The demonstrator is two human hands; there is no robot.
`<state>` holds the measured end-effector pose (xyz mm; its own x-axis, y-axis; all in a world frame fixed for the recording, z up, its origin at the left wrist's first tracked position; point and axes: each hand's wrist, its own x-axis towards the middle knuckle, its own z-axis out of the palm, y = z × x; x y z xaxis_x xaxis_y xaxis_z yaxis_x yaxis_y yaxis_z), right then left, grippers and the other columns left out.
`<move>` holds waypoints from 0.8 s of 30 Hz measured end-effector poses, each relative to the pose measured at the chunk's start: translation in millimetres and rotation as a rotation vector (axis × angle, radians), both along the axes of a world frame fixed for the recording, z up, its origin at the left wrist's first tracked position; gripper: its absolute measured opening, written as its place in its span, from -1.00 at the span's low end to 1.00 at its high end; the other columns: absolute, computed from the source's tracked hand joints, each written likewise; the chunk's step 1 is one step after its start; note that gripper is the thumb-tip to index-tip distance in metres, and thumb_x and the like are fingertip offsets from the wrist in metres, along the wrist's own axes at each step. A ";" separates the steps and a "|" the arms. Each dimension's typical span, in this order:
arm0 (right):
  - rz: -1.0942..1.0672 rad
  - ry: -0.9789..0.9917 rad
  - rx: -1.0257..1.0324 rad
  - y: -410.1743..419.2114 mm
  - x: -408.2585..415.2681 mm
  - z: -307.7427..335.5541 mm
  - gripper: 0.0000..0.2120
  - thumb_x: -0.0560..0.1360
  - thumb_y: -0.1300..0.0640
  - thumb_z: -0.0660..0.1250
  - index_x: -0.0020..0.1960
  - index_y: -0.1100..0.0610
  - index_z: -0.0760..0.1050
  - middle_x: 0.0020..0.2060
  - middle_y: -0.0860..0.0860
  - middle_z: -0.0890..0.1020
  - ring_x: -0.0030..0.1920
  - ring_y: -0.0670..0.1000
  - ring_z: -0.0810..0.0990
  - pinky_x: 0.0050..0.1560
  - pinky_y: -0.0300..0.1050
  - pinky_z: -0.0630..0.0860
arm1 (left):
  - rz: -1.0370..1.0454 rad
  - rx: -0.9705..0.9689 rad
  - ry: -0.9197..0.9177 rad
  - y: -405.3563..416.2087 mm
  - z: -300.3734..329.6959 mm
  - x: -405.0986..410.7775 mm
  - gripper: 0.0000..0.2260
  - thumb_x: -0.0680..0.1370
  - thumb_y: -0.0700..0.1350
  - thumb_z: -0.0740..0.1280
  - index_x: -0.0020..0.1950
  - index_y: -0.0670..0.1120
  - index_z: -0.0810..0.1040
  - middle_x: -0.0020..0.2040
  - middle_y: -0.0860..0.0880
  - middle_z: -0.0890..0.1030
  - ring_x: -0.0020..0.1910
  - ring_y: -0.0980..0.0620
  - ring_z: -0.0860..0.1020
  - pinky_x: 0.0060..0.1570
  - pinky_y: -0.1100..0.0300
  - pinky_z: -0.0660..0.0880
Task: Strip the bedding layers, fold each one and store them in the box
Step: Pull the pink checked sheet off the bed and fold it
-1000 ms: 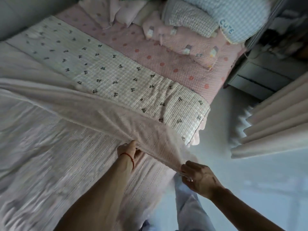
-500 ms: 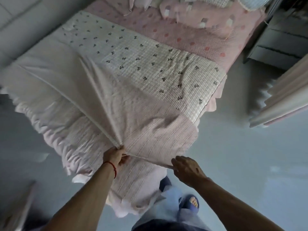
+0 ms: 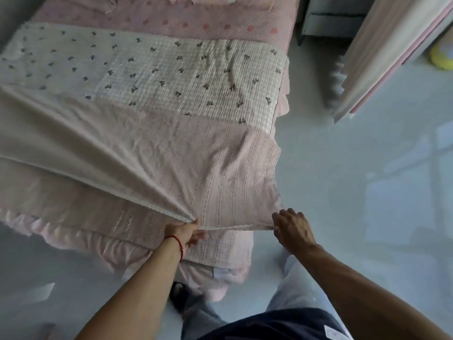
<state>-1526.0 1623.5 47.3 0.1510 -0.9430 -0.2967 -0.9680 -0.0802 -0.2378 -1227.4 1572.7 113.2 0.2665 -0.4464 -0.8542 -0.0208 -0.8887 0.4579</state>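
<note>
Pink blanket edge pinched by both: left hand & right hand, arms extended fwd.

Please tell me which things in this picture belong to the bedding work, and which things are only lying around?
For the job: pink striped blanket, gripped along its edge by the left hand and the right hand; cream quilt with bows; pink dotted sheet.

Lying about: curtain; yellow object on the floor.

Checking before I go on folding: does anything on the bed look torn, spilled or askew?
Nothing looks damaged or spilled. The pink blanket is stretched and creased only where the left hand and right hand hold its edge.
</note>
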 end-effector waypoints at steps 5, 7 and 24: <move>-0.469 0.185 0.202 52.5 70.0 -6.1 -0.67 0.47 0.14 0.41 0.23 0.05 0.53 0.21 0.08 0.54 0.29 0.16 0.46 0.28 0.16 0.39 | -0.070 0.043 0.135 10.3 -54.9 17.2 -0.84 0.56 -0.19 0.46 -0.04 -0.30 0.60 -0.23 -0.24 0.69 -0.48 0.01 0.60 -0.54 0.26 0.44; -0.761 0.006 0.350 84.4 112.3 -12.1 -0.68 0.54 0.08 0.33 0.28 0.05 0.51 0.25 0.10 0.54 0.31 0.19 0.46 0.27 0.09 0.41 | -0.137 0.068 0.120 20.5 -76.7 24.5 -0.80 0.60 -0.16 0.41 -0.08 -0.30 0.57 -0.31 -0.21 0.66 -0.61 0.07 0.53 -0.65 0.31 0.35; -2.252 -1.819 0.532 67.2 166.4 -181.8 -0.54 0.48 0.10 0.52 0.24 0.28 0.44 -0.08 0.27 0.69 -0.22 0.20 0.72 -0.46 0.02 0.64 | -0.196 -0.009 0.221 47.1 -182.3 85.3 -0.70 0.58 -0.16 0.41 0.21 -0.33 0.59 -0.01 -0.24 0.66 -0.14 -0.04 0.66 -0.23 0.25 0.63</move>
<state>-1359.6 1690.7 -134.5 0.0453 -0.1124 -0.9926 0.9861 0.1638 0.0265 -1142.1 1619.8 -69.2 -0.0175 -0.4788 -0.8777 -0.0902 -0.8735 0.4783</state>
